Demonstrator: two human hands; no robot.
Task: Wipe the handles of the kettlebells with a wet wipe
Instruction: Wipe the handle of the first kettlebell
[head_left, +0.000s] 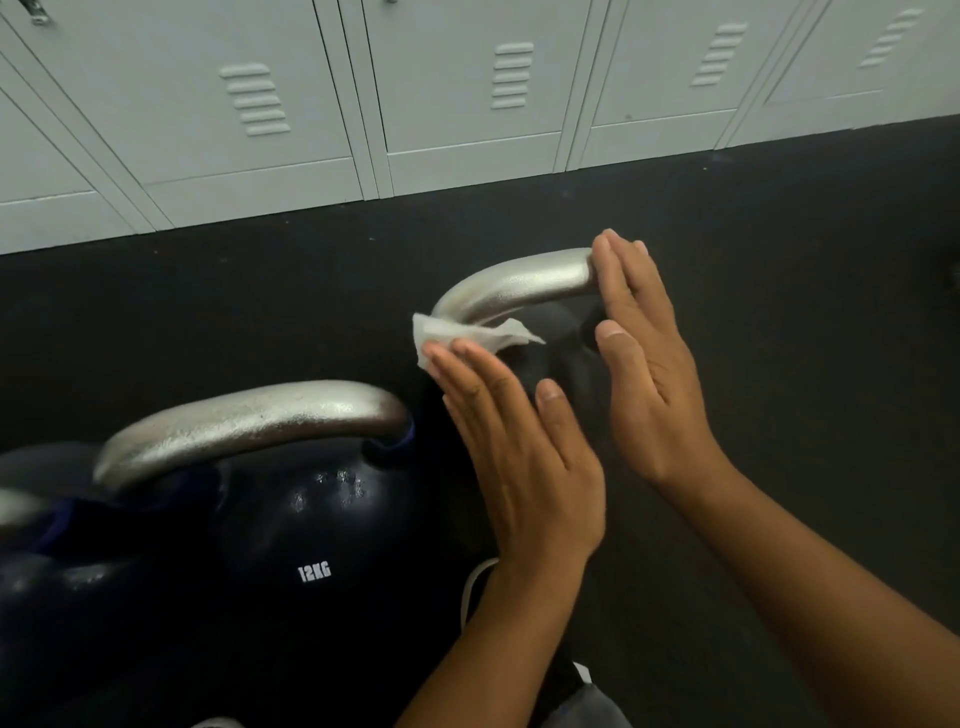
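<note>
The wiping is under way on the far handle (511, 285), the silver bar of the kettlebell that stands beyond the 12KG bell (311, 525). The left hand (519, 447) presses the wipe (457, 338) with straight fingers against the left bend of that handle, where the bar curves down toward its dark body. The right hand (644, 364) is flat too, fingers straight and together, touching the right end of the same handle as if to steady it; it grips nothing.

By my reading, this handle is only partly done: the wipe sits at one bend, and the top of the arch and the right bend are yet to be covered. Whether the 12KG bell's own handle (249, 421) has been cleaned cannot be told; it shows no wet streak that I can make out. A sliver of a third handle (15, 506) shows to the left of the 12KG bell, and its state is unknown as well.

Both main handles are thick, rounded arches of bare metal with a fine pebbled, cast texture and a dull shine. The 12KG bell's body is a glossy dark-blue ball with white lettering. The wipe is thin, white and crumpled, one corner sticking out loose past the fingers. The floor (779, 260) beyond the bells is a dark, matte mat, and pale grey metal lockers (467, 104) with louvred vents stand behind it.
</note>
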